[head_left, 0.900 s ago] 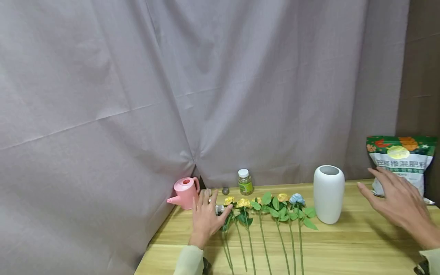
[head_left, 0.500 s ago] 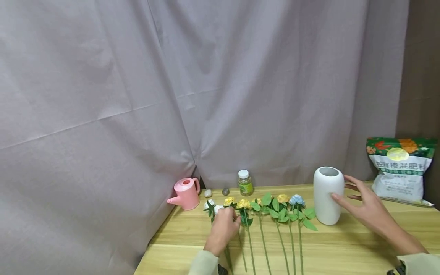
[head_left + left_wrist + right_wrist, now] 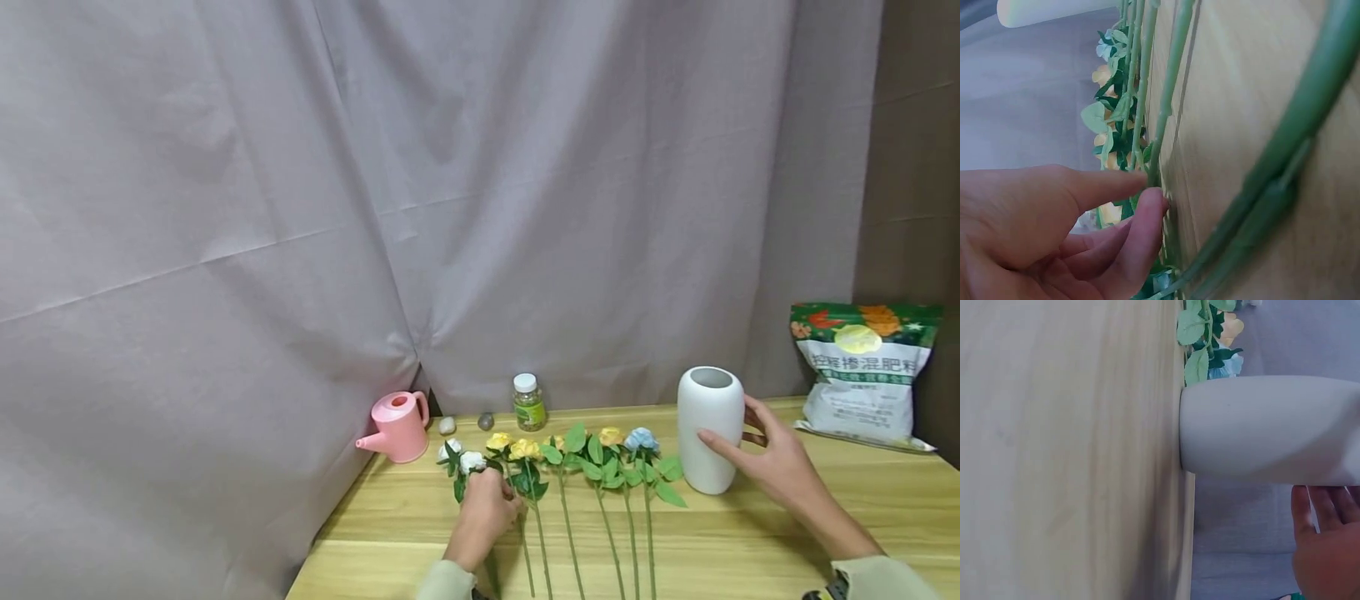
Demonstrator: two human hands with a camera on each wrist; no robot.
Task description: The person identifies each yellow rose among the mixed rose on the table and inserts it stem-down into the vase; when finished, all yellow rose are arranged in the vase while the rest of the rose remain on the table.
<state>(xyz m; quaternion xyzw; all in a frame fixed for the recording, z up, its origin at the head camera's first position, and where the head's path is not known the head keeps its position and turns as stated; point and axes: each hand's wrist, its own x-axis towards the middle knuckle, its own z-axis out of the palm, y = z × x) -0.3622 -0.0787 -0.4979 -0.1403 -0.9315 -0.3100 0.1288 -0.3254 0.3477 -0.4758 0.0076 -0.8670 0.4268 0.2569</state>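
My left hand point(image 3: 486, 510) is low over the left end of a row of artificial roses. Its thumb and forefinger pinch a green stem point(image 3: 1172, 81), seen close up in the left wrist view. Two white roses point(image 3: 472, 462) lie just beyond this hand, with a yellow rose point(image 3: 498, 442) beside them. On the right, my right hand point(image 3: 776, 471) holds an upright white vase point(image 3: 708, 442), thumb across its front and fingers around its right side, partly hidden behind it. More yellow roses and a blue rose point(image 3: 642, 440) lie between the hands, stems toward me.
A pink watering can point(image 3: 401, 429) stands at the table's left edge, near two pebbles point(image 3: 447, 426). Behind the roses is a small white-capped jar point(image 3: 529, 404). A fertilizer bag point(image 3: 862, 375) stands at the back right, before a grey curtain point(image 3: 525, 208).
My left hand has gone from spread above the white roses to pinching a stem, moving right and down. My right hand has come left from beside the bag to the vase.
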